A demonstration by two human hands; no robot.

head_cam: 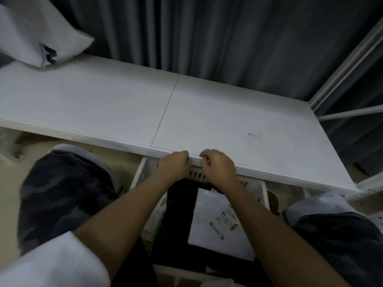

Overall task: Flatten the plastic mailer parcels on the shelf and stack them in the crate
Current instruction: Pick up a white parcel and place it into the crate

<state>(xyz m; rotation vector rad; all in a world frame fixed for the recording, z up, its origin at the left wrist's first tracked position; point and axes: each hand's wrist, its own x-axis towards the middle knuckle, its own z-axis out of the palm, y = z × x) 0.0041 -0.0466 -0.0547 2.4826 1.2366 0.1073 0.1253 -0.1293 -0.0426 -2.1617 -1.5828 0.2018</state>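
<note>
Both my hands are at the front edge of the shelf (207, 112), right over the crate (263, 190). Left hand (173, 165) and right hand (217, 165) are fingers-curled, knuckles up, almost touching each other. I can't tell if they're pinching anything; nothing shows between the fingers, and they could just be hooked on the shelf lip.

Progress, as I read it:
- Crate sits on the floor under the shelf edge, between my knees. It already holds a white mailer (221, 222) lying flat, label up, on top of a black mailer (180, 206). More light plastic pokes out on the crate's left side, can't tell how many pieces.
- Shelf surface in front of me carries no parcel.
- One puffy white parcel (41, 40) is left at the far left end of the shelf, well apart from both hands. It looks unflattened and blurred in frame.

So my guess is most of the job is done, with at least that one parcel left to press flat and stack. Anything further left is out of frame.
</note>
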